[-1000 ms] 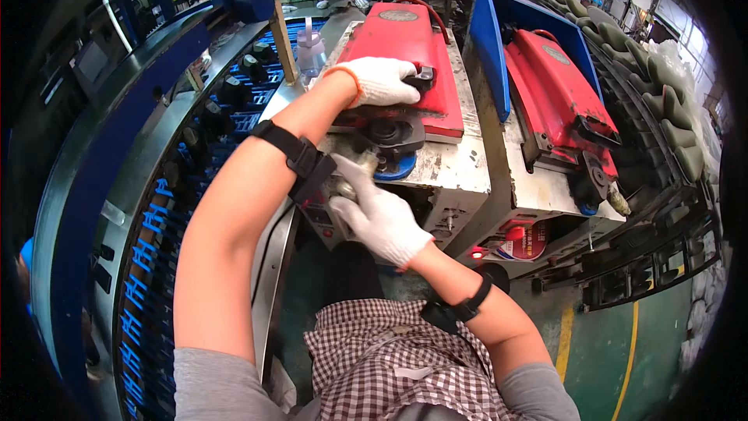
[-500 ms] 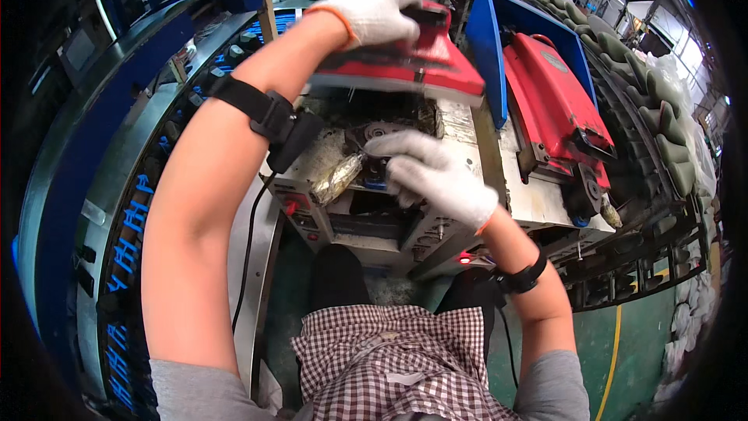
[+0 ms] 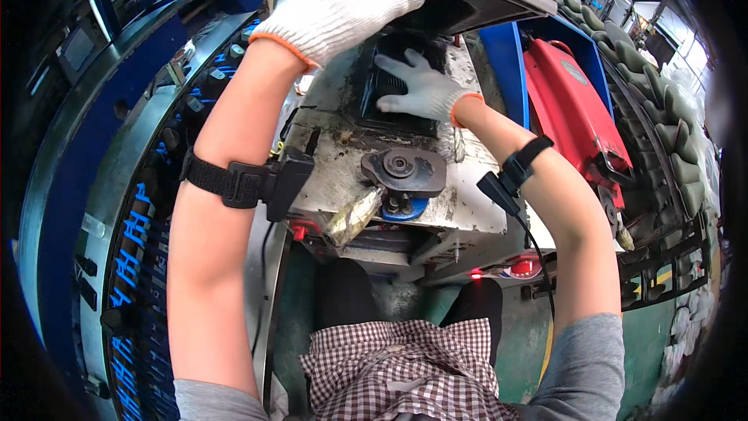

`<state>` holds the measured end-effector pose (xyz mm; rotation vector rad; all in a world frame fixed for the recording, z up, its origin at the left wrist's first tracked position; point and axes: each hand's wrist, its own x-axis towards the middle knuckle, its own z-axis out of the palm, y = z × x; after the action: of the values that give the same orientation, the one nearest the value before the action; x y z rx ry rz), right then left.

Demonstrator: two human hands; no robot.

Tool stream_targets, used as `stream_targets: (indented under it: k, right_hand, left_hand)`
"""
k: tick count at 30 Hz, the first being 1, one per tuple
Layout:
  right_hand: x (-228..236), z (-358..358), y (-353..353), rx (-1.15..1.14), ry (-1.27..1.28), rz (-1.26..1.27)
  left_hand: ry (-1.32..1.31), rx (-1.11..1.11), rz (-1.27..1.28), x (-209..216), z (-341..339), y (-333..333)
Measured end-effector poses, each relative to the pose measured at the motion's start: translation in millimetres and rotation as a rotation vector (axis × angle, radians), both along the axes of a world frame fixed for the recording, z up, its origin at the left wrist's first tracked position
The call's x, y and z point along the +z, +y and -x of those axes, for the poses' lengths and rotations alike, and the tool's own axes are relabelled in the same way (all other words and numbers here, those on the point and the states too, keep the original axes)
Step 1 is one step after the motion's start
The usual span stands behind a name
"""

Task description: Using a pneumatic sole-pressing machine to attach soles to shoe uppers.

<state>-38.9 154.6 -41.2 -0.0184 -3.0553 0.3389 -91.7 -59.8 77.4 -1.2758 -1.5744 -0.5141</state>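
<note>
Red-lidded machine directly in front of the person, its lid (image 3: 456,4) raised at the top of the view, dark underside turned toward the wearer. Beneath it a black recess (image 3: 389,123) is set into the worn, whitish machine top (image 3: 327,148). Right hand (image 3: 421,87), in a white knitted glove with orange cuff, lies over the recess, palm down, fingers spread wide and gripping nothing visible (contact with the black surface cannot be told from this angle). Left hand (image 3: 335,8), gloved alike, is at the lid's left side, thumb stretched out across the underside; its other fingers run out at the upper edge, so how far they are curled, and whether they grip the lid, cannot be told. Nearer the wearer, a dark latch plate (image 3: 401,168) with a round boss sits on the machine top, a tape-wrapped handle (image 3: 354,217) angling down-left from it and a blue piece (image 3: 407,211) just below. Each forearm bears a black strap with a small module. To the right, a second machine has its red cover (image 3: 573,101) down, beside a blue guard (image 3: 506,62); beyond it, olive pads (image 3: 658,101) line a rack. A checked apron (image 3: 397,366) fills the lower centre.
</note>
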Motion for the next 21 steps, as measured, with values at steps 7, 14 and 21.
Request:
stream_targets:
  k: [7, 14, 21]
  right_hand:
    - [-23.1, 35.8, 7.6, -0.105, 0.108, 0.025]
    - [17.8, -50.6, -4.4, -0.009, 0.261, 1.517]
    - [33.2, -112.6, -124.3, 0.382, 0.172, 1.621]
  left_hand:
    - [0.012, -0.126, -0.161, -24.5, -20.1, -2.1]
    - [-1.219, -0.527, -0.469, -121.2, -47.1, -93.2]
    - [-1.936, -1.447, -0.845, -148.9, -111.4, -101.5]
